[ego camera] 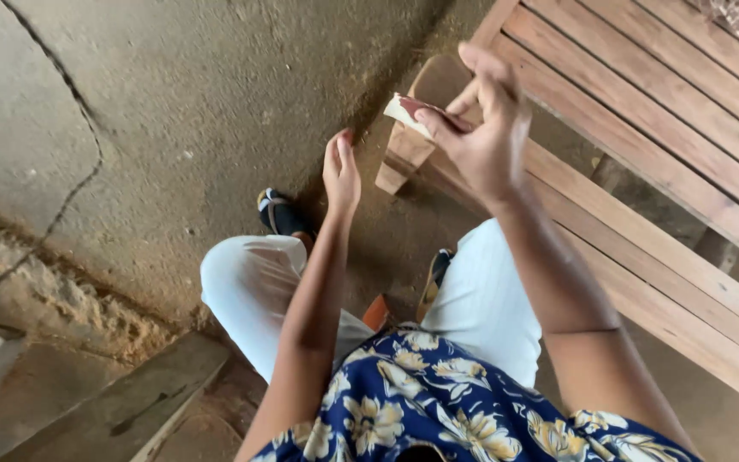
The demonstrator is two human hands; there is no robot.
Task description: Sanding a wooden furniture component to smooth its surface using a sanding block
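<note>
Sandpaper, or what looks like a folded pale sheet (405, 114), sits pinched in the right hand's (481, 137) fingertips, raised beside the slatted wooden frame (643, 145). Left hand (340, 175) hangs lower, empty, fingers together, just left of it.

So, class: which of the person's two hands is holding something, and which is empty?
The right hand pinches a small pale folded piece between its fingertips, raised beside the wooden slatted bench. The left hand holds nothing.
</note>
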